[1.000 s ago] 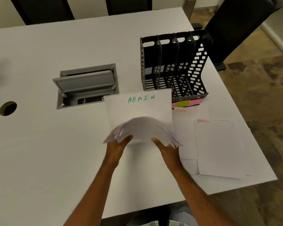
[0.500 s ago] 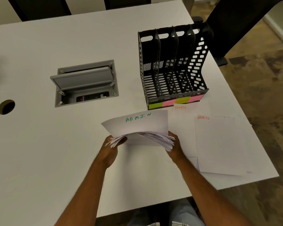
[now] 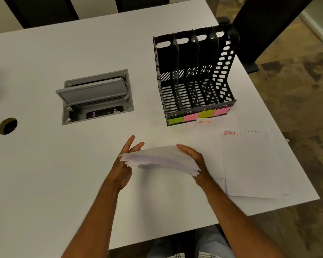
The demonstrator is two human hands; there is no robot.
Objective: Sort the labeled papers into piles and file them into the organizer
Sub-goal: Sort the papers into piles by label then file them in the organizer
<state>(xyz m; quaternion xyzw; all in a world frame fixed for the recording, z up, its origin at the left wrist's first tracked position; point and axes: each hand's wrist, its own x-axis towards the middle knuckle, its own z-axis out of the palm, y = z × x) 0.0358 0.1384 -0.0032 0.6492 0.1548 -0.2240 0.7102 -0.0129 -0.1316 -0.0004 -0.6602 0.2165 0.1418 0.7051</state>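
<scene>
Both hands, left [image 3: 124, 164] and right [image 3: 195, 160], grip the paper stack [image 3: 160, 159] between them by its ends.

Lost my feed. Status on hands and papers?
Left hand and right hand both grip white paper stack above table. Black slotted organizer empty. Nothing blocking.

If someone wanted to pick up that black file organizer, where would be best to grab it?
Probably from above, at the oval slots along the tall back wall of the organizer. They look like handholds, the compartments appear empty so it should be light, and the top is clear, unlike the front, where SPORTS sheets lie.
</scene>
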